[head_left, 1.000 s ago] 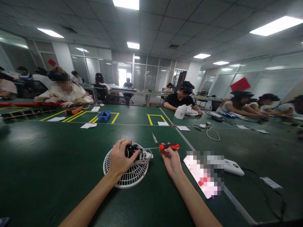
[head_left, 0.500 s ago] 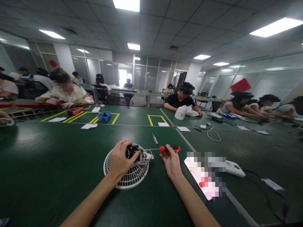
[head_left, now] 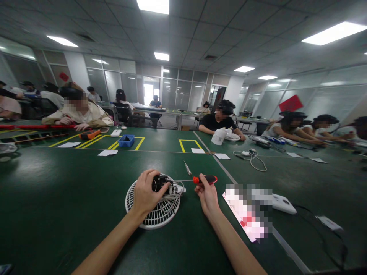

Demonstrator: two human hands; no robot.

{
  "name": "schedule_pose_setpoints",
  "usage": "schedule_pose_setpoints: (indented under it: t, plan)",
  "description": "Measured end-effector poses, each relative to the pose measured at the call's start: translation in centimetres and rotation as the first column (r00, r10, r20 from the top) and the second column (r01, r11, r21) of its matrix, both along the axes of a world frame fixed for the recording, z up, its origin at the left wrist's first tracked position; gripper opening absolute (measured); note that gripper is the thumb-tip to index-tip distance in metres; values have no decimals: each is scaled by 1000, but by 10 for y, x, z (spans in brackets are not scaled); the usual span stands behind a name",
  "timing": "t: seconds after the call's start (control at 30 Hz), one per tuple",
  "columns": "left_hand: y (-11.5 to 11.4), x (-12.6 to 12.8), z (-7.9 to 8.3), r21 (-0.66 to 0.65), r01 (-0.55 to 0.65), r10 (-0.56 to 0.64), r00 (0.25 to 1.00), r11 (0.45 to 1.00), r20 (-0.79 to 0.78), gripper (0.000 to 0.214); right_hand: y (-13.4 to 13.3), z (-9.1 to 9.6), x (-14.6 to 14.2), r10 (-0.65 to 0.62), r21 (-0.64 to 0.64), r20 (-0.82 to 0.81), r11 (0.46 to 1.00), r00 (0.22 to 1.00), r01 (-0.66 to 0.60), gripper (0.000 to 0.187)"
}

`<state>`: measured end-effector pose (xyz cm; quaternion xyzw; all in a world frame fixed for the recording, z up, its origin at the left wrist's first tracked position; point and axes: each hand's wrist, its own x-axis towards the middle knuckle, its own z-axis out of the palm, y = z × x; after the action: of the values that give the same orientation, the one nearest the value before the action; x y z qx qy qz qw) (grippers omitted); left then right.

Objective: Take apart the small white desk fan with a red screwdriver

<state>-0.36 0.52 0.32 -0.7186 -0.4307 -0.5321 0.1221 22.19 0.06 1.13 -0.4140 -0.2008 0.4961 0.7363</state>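
A round white fan grille (head_left: 163,219) lies on the green table, with a black fan motor (head_left: 157,183) and white wiring on top of it. My left hand (head_left: 147,193) is wrapped round the motor from the left. In my right hand (head_left: 208,193) is a screwdriver (head_left: 210,179) with a red and black handle, held level. Its shaft points left and reaches the right side of the motor; the tip's exact contact is too small to make out. A second, slim screwdriver (head_left: 187,168) lies on the table just beyond.
Right of my right hand lie a pink-and-white sheet (head_left: 243,219), partly blurred, and a white device (head_left: 283,203) with a black cable. Farther off are a blue bin (head_left: 126,141), paper slips (head_left: 107,152) and a coiled cable (head_left: 254,158). A co-worker (head_left: 220,120) sits opposite.
The screwdriver and my right hand have shifted very slightly, the handle moving a few pixels left. My left hand, the motor and the grille look unmoved.
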Motion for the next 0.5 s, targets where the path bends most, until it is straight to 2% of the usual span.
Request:
schedule_pose_setpoints:
  t: [0.17, 0.23, 0.5]
  plan:
    - [-1, 0, 0, -6, 7, -7, 1000, 1000, -5, 39, -1, 2, 4, 36, 28, -102, 999, 994, -33, 28]
    - [-2, 1, 1, -15, 17, -17, 1000, 1000, -2, 38, 0, 2, 5, 51, 46, -94, 998, 994, -47, 27]
    - [-1, 3, 1, -28, 24, -24, 1000, 999, 5, 34, 2, -3, 0, -1, 12, 48, 1000, 999, 0, 45]
